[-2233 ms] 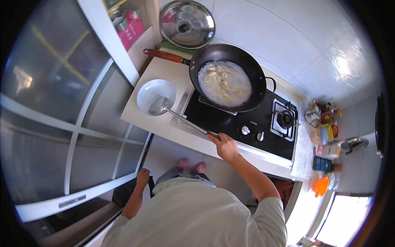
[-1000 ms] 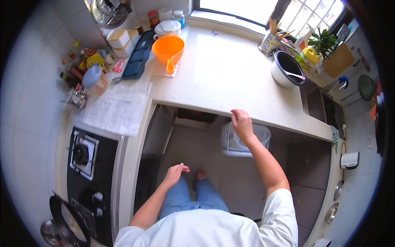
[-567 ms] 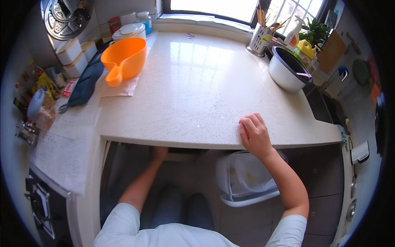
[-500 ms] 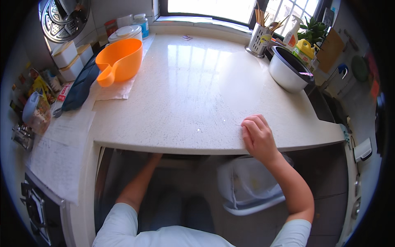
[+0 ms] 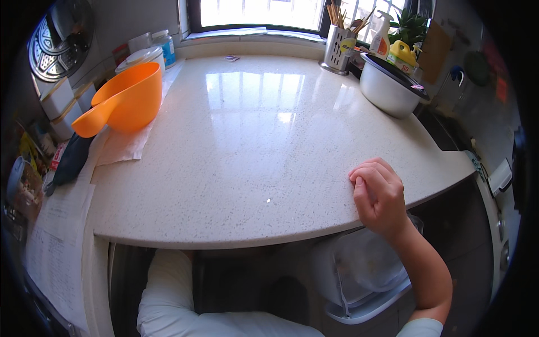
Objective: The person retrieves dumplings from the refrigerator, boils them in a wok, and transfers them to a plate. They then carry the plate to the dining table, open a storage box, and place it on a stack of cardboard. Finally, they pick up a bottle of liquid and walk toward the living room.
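Note:
My right hand [image 5: 379,196] is curled closed over the front right part of the pale speckled countertop [image 5: 236,168]. Its fingers are bent inward and pressed together, and whatever may be inside them is hidden. To the left of it, a small white speck [image 5: 268,200] lies on the counter. My left arm, in a pale sleeve [image 5: 168,281], reaches beneath the front edge, which hides that hand.
An orange scoop-shaped basin [image 5: 132,101] stands on paper at the left. At the back right are a white-sided dark pot [image 5: 387,87] and a metal utensil holder [image 5: 339,48]. Below the counter, beside my right forearm, is a bin with a clear bag [image 5: 359,264].
The view has shifted, so the counter's edge appears lower. My left arm has gone further under the counter, hiding its bare forearm. One of two white specks no longer shows.

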{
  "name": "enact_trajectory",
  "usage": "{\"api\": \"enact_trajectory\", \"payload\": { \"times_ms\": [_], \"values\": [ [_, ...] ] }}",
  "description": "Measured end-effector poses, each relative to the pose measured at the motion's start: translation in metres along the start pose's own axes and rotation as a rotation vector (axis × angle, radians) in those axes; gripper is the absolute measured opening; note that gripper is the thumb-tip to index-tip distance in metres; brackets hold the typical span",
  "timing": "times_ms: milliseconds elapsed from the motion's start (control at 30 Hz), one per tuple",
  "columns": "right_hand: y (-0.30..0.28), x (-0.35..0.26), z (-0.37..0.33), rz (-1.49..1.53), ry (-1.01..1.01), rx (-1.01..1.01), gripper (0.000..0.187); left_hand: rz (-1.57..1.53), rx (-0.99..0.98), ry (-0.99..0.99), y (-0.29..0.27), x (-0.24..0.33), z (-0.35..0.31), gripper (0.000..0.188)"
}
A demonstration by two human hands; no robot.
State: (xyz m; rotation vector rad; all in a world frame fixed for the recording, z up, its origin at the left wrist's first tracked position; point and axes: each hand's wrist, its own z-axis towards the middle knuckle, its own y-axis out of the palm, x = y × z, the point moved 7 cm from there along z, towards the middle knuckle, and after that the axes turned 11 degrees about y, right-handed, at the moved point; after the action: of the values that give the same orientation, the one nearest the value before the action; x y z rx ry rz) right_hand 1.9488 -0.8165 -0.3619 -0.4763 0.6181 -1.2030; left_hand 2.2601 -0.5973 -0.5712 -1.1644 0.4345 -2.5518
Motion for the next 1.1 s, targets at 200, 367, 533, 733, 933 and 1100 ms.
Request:
{"api": "enact_trajectory", "payload": {
  "times_ms": [200, 367, 533, 733, 933, 1100],
  "values": [
    [-0.002, 0.004, 0.002, -0.027, 0.021, 0.003, 0.004, 0.044, 0.014, 0.029, 0.007, -0.005, 0.023, 0.039],
    [-0.001, 0.006, 0.002, -0.049, 0.050, -0.010, 0.005, 0.050, 0.011, 0.041, 0.011, -0.004, 0.032, 0.039],
    [0.002, 0.004, 0.003, -0.022, 0.055, 0.005, 0.005, 0.051, 0.017, 0.050, 0.005, -0.003, 0.033, 0.039],
    [0.002, 0.004, 0.002, -0.076, 0.067, 0.018, 0.006, 0.052, 0.005, 0.072, 0.010, -0.001, 0.035, 0.039],
    [0.000, 0.005, 0.002, -0.075, 0.037, 0.015, 0.006, 0.048, 0.020, 0.077, 0.006, -0.001, 0.042, 0.040],
    [0.002, 0.008, -0.001, -0.071, 0.044, 0.019, 0.006, 0.057, 0.016, 0.087, 0.005, 0.000, 0.043, 0.040]
  ]
}}
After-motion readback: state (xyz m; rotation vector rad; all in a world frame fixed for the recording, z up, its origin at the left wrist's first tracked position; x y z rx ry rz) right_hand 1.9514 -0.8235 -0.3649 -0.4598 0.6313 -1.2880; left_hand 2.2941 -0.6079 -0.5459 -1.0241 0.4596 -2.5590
